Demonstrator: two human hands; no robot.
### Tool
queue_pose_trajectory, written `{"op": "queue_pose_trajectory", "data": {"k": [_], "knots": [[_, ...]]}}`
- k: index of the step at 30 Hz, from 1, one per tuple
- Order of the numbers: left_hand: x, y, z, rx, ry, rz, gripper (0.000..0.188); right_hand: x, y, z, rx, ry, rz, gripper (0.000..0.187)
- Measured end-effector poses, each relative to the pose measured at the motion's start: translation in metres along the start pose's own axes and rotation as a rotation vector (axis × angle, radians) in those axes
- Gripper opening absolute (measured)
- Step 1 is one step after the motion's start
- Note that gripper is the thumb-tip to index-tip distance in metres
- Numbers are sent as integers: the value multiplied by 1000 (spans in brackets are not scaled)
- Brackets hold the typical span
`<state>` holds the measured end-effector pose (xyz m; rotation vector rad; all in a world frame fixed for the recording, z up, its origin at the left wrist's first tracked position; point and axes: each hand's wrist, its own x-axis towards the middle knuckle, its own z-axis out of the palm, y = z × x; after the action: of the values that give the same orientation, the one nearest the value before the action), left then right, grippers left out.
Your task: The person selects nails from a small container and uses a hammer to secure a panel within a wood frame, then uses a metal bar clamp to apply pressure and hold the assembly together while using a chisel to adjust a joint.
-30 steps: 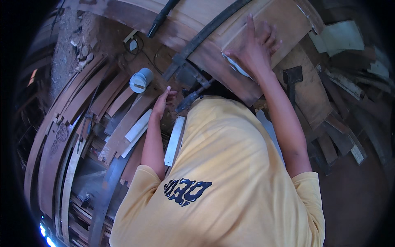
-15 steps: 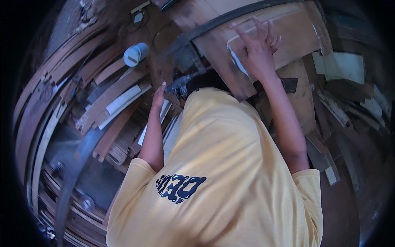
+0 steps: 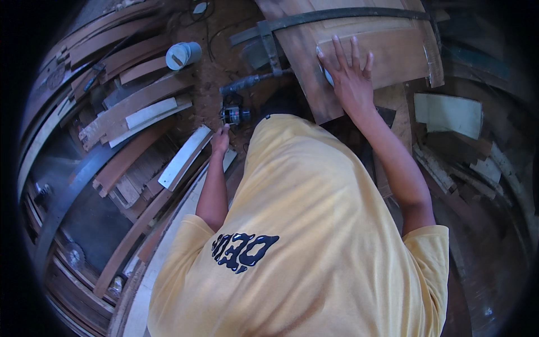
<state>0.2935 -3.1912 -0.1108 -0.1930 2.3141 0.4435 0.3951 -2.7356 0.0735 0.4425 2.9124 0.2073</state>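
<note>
My right hand [image 3: 353,89] lies flat with fingers spread on a brown wooden panel [image 3: 393,53], which has a grooved, framed face. Beside its index finger and thumb a small whitish patch or piece [image 3: 328,74] shows on the panel; what it is I cannot make out. Lower down on the left, my left hand [image 3: 220,140] is at the near end of a dark power tool [image 3: 233,114] near the floor. Its fingers are small and partly hidden, so whether they grip the tool is unclear.
A dark metal bar [image 3: 348,14] crosses above the panel, with a jointed metal arm [image 3: 247,83] below its left end. Stacked wooden strips [image 3: 137,109] fill the left side, near a white bucket [image 3: 184,55]. Pale board [image 3: 449,115] and offcuts lie at right.
My right hand, lifted with bent fingers before, is now flat on the panel. The left hand has lowered slightly toward the power tool, which shows more clearly. The view has shifted.
</note>
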Motion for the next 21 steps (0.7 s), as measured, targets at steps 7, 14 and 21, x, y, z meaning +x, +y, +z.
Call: {"op": "queue_pose_trajectory", "data": {"k": [7,14,21], "knots": [[-27,-35,23,-92,8,-33,64,-26,-3,-6,-61,-35,-23,62],[-26,-66,42,41,-44,2,66,-46,-4,4,-166,43,-36,57],[-22,-44,32,70,-43,-11,67,-70,-6,-5,-141,-35,-17,55]]}}
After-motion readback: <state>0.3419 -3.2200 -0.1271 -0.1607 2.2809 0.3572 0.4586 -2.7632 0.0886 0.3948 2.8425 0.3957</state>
